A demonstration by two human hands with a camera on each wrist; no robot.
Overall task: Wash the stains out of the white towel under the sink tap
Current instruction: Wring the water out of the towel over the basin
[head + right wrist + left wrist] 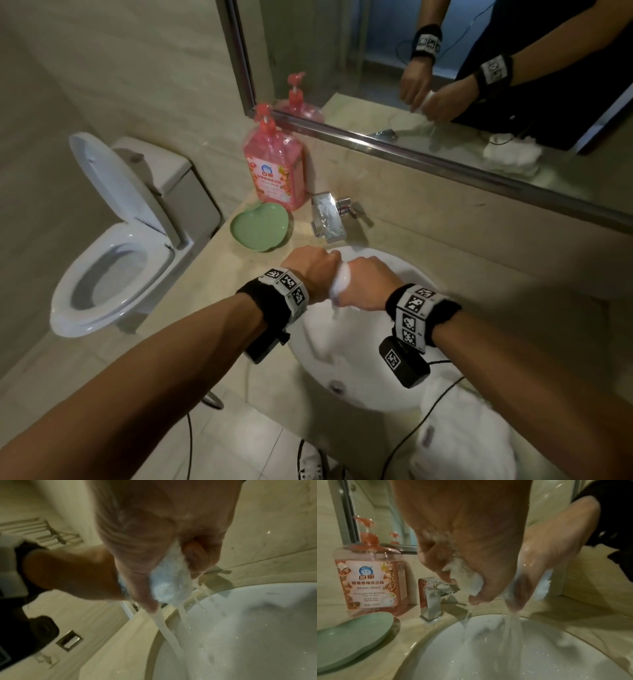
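The wet white towel is bunched into a tight roll between my two fists over the white sink basin. My left hand grips one end of the towel. My right hand grips the other end. Water streams from the cloth down into the basin in thin strands. The chrome tap stands just beyond my hands, and I see no clear stream leaving its spout.
A pink soap pump bottle and a green apple-shaped dish sit on the counter left of the tap. A toilet with its lid up stands further left. Another white cloth lies on the counter at the front right. A mirror backs the counter.
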